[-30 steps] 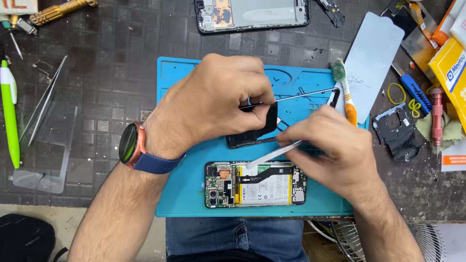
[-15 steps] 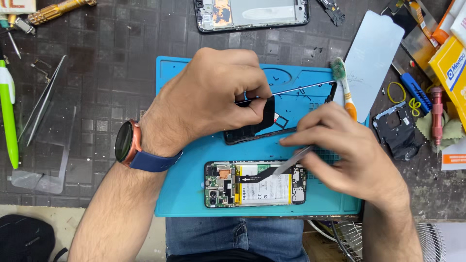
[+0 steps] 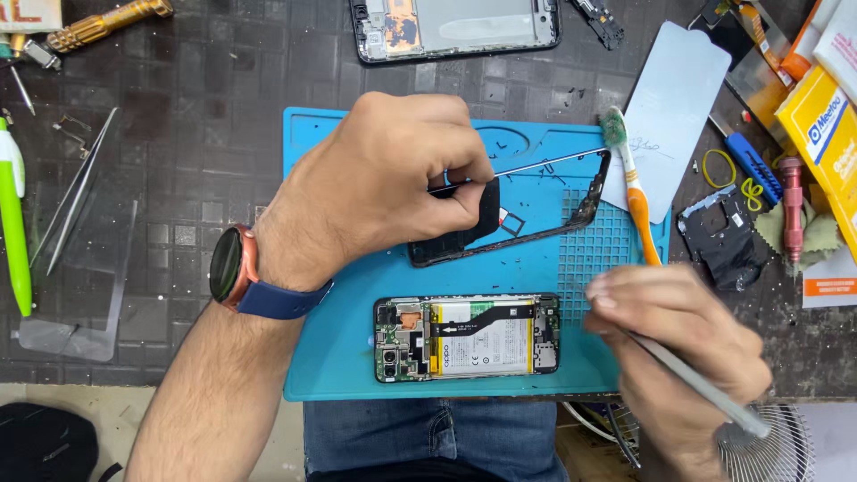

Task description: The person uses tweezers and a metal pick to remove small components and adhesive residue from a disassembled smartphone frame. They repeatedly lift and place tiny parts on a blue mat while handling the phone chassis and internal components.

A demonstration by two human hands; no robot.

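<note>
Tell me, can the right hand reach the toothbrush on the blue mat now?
Probably yes. The right hand lies just below the toothbrush, with nothing between them, but it already holds a thin metal tool.

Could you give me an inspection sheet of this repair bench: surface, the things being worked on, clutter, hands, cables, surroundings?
Surface: blue mat on a dark gridded bench.
Job's things: black phone frame tilted up on the mat; opened phone lying flat, battery showing.
Clutter: toothbrush, yellow boxes, second phone shell, green pen.
Grippers: left hand pinches the frame; right hand holds a grey metal tool, off the phone.
Cables: nothing seen.
Surroundings: small fan, jeans below the bench edge.
</note>
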